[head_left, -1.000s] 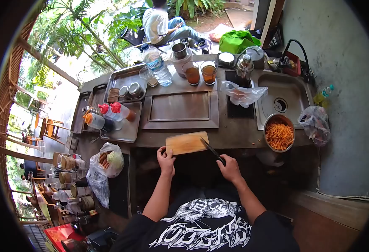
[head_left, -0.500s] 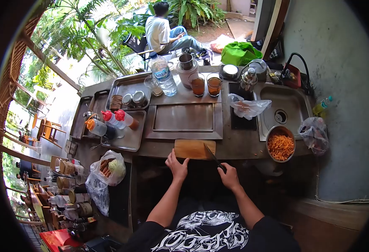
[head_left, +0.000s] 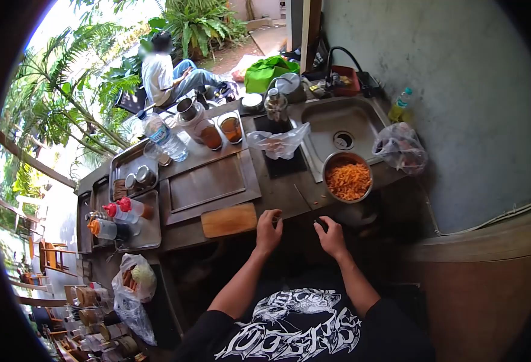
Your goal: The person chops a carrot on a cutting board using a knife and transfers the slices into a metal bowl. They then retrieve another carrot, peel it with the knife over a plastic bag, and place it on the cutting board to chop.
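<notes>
My right hand (head_left: pixel 332 236) grips a knife (head_left: pixel 303 198), its thin blade pointing up and left over the counter's front edge. Fingers loosely bent and thumb apart, my left hand (head_left: pixel 269 233) is just right of a wooden cutting board (head_left: pixel 229 221); nothing shows in it. Ahead and right of my right hand, a metal bowl (head_left: pixel 324 174) holds shredded orange food (head_left: pixel 348 181), which looks like carrot. A few small orange bits lie near the blade.
A sink (head_left: pixel 313 123) is at the back right, with a plastic bag (head_left: pixel 277 142) beside it. Sauce bottles (head_left: pixel 134 208) stand on a tray at left. Behind are a water bottle (head_left: pixel 164 137) and two glasses of brown drink (head_left: pixel 231 129). A person (head_left: pixel 158 72) sits outside.
The view has turned right. My left hand has left the cutting board's near edge, and the knife has moved off the board toward the bowl, still in my right hand.
</notes>
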